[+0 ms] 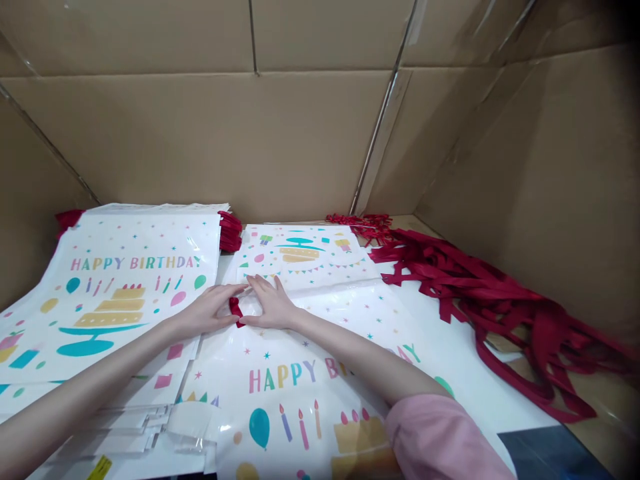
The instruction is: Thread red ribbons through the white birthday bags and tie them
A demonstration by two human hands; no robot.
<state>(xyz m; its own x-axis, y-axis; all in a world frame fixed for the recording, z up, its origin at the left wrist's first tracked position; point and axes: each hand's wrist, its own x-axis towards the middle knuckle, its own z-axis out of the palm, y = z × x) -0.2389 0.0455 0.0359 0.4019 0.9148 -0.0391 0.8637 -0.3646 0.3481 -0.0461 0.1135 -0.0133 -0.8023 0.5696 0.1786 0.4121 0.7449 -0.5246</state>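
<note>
Near the middle, a small piece of red ribbon (235, 307) lies at the top left edge of a white sheet (310, 347) printed with "HAPPY BIRTHDAY", balloons and candles. My left hand (213, 309) is on its left side, fingers spread, thumb low beside the ribbon. From the right, my right hand (271, 303) rests on the sheet with its fingers apart and its thumb at the ribbon's lower end. The fingertips of both hands nearly meet above the ribbon.
A stack of similar printed sheets (165, 247) with red ribbon at its top corners is on the left. Long red ribbons (470, 273) lie heaped on the right, with thin red ties (370, 227) behind. Cardboard walls (200, 140) enclose the back and sides.
</note>
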